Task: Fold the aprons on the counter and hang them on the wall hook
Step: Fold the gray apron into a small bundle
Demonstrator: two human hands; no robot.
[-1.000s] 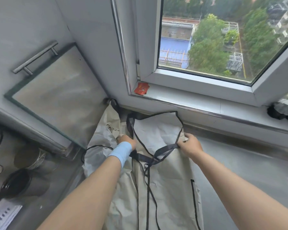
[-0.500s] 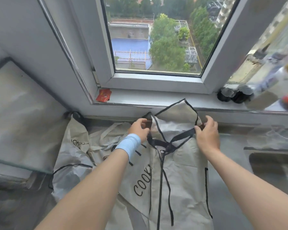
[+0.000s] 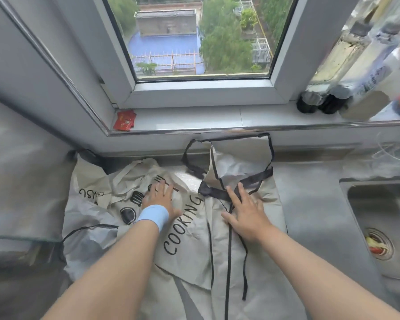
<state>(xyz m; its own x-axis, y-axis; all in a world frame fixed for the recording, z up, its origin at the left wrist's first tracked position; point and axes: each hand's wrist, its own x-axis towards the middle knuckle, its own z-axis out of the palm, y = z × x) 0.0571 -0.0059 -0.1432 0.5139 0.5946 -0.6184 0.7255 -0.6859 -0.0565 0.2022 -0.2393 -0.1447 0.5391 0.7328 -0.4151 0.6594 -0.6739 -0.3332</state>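
Both our hands have let go of the bib corners they pinched half a second ago and come down flat on the cloth. Our left hand, with its blue wristband, lies spread and holding nothing on the printed apron, just above the word COOKING. Our right hand presses, fingers wide and gripping nothing, on the black-trimmed apron, over the spot where its dark waist ties cross. That apron lies lengthwise on the steel surface, with its neck loop propped against the ledge under the window sill.

We judge this to be smoothing before the next fold. The loose ties could slide out of the fold, since one long tail runs free down the cloth. The two aprons overlap, so dragging one may rumple the other. The sink is near on the right, and a hem pushed that way could drop in among the scraps at its drain.

We count two aprons for certain. The crumpled cloth at far left may be a third or part of the printed one; we cannot tell. Two dark-capped bottles stand on the sill beside one red packet. No wall hook shows.
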